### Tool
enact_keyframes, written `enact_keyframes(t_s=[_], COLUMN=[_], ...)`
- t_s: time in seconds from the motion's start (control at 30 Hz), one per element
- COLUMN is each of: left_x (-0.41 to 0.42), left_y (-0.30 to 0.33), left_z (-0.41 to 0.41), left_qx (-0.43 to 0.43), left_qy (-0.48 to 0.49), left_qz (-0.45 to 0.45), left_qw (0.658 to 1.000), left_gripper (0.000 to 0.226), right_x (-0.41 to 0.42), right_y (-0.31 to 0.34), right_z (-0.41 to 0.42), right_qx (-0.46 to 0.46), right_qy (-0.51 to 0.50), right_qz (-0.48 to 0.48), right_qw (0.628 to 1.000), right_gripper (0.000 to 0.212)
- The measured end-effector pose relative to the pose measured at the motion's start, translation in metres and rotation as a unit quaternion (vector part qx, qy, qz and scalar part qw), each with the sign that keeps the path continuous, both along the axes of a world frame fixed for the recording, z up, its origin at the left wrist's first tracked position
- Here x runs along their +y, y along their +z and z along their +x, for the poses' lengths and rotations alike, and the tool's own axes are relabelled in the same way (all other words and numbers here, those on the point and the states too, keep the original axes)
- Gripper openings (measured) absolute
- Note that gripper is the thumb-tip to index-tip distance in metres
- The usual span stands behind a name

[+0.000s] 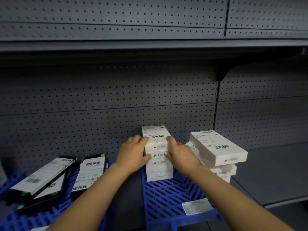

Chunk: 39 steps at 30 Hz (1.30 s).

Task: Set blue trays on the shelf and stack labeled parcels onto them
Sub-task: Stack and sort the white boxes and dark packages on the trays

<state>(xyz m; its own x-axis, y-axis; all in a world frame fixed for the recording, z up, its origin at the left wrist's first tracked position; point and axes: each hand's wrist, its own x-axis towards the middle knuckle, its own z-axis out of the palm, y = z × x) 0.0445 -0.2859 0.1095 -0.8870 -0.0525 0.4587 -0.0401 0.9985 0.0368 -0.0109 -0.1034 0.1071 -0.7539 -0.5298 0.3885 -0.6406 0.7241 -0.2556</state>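
A stack of several white labeled parcels [156, 164] stands at the back of a blue slatted tray [168, 199] on the dark shelf. My left hand [133, 154] presses the stack's left side and my right hand [180, 154] presses its right side, so both grip the upper parcels. To the right, a second stack of white parcels [218, 149] lies skewed, with its top box turned at an angle. A second blue tray [63, 209] at the left carries black-edged labeled parcels [41, 177] and another labeled parcel [90, 174].
A grey pegboard back panel [106, 100] rises behind the shelf, and an upper shelf [150, 45] overhangs. A white label [196, 205] is stuck on the right tray's front. Bare shelf surface [273, 172] extends to the right of the skewed stack.
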Motion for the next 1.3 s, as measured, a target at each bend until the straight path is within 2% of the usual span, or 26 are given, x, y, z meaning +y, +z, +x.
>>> enact_keyframes(t_s=[0.1, 0.2, 0.37, 0.63, 0.73, 0.87, 0.93, 1.1, 1.3], left_x=[0.002, 0.008, 0.026, 0.029, 0.028, 0.025, 0.024, 0.026, 0.029], left_y=[0.011, 0.02, 0.023, -0.01, -0.016, -0.019, -0.021, -0.021, -0.016], left_z=[0.005, 0.015, 0.021, -0.003, -0.011, -0.016, -0.016, -0.017, -0.013], left_qx=[0.005, 0.051, 0.091, 0.049, 0.081, 0.121, 0.127, 0.122, 0.098], left_qy=[-0.012, -0.057, -0.09, -0.041, -0.033, -0.039, -0.04, -0.032, -0.017], left_qz=[-0.005, 0.018, 0.007, -0.015, -0.011, 0.002, 0.0, 0.002, -0.036], left_qw=[1.0, 0.997, 0.992, 0.998, 0.996, 0.992, 0.991, 0.992, 0.994], left_gripper=[0.077, 0.081, 0.069, 0.065, 0.064, 0.064, 0.064, 0.065, 0.061], right_x=[0.003, 0.015, 0.043, 0.047, 0.041, 0.033, 0.031, 0.031, 0.037], right_y=[0.004, 0.007, 0.013, -0.003, -0.011, -0.022, -0.029, -0.041, -0.04], right_z=[0.006, 0.016, 0.03, 0.025, 0.016, 0.005, 0.002, 0.0, 0.006], right_qx=[-0.007, 0.026, 0.099, 0.049, 0.025, 0.014, 0.011, 0.005, 0.029], right_qy=[0.01, 0.033, 0.068, 0.08, 0.075, 0.068, 0.07, 0.07, 0.067], right_qz=[-0.023, -0.033, -0.016, 0.041, 0.053, 0.063, 0.073, 0.076, 0.07], right_qw=[1.0, 0.999, 0.993, 0.995, 0.995, 0.996, 0.995, 0.995, 0.995], right_gripper=[0.061, 0.07, 0.065, 0.065, 0.065, 0.045, 0.041, 0.048, 0.056])
